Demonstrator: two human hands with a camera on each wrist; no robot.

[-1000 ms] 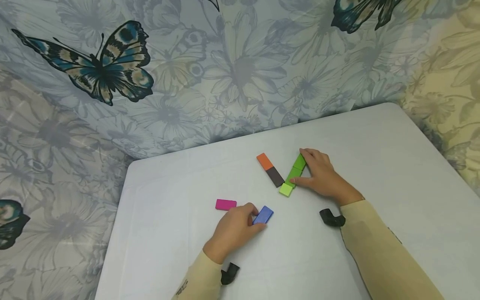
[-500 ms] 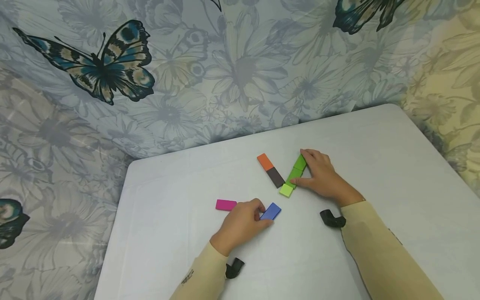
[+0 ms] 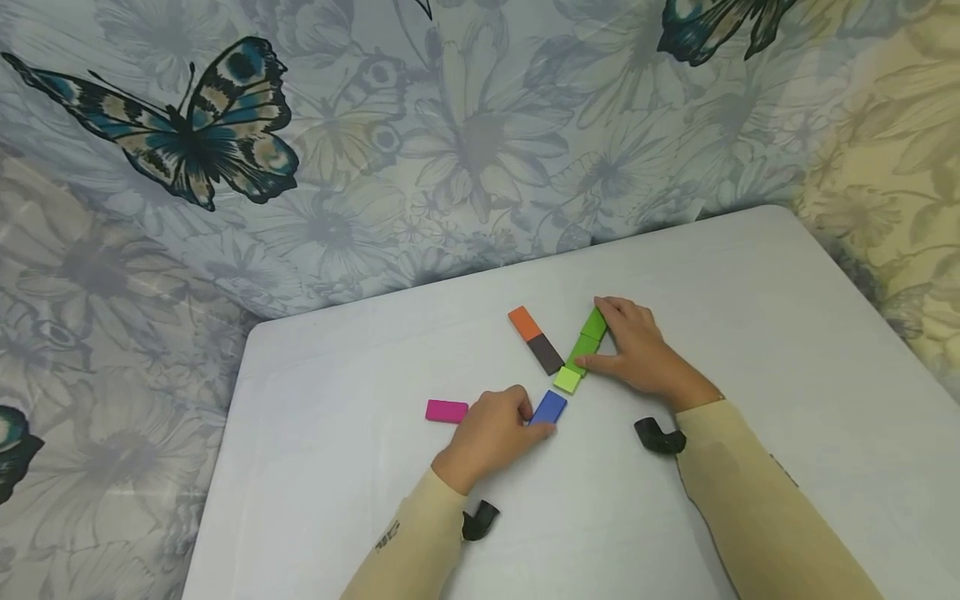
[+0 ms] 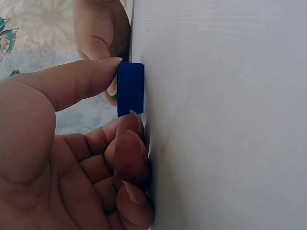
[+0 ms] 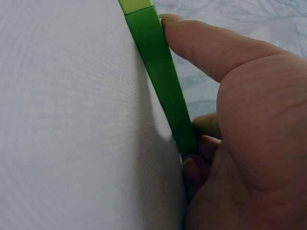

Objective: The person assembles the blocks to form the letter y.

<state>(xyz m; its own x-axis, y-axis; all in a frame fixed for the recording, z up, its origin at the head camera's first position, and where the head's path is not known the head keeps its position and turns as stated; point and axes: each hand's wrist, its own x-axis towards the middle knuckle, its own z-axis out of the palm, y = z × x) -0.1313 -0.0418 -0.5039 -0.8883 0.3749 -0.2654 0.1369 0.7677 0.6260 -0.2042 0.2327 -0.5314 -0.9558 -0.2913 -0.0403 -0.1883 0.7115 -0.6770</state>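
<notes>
My left hand [image 3: 491,433] pinches a blue rectangular block [image 3: 550,407] between thumb and fingers. In the left wrist view the blue block [image 4: 130,88] stands against the white surface, thumb on one end and fingertips at the other. A light green block [image 3: 567,380] lies just beyond it. Two darker green blocks [image 3: 583,350] continue in a slanted row from there. My right hand [image 3: 637,348] holds this green pair, thumb near the light green block and fingers at the far end. The right wrist view shows the thumb touching the side of the green row [image 5: 160,72].
An orange block [image 3: 522,322] and a dark brown block [image 3: 545,354] lie end to end, forming a V with the green row. A magenta block [image 3: 446,411] lies left of my left hand. All are on a white table [image 3: 337,500] beside a patterned wall [image 3: 480,125].
My left hand has slid the blue block up and to the right, close to the light green block. My right hand stays on the green blocks.
</notes>
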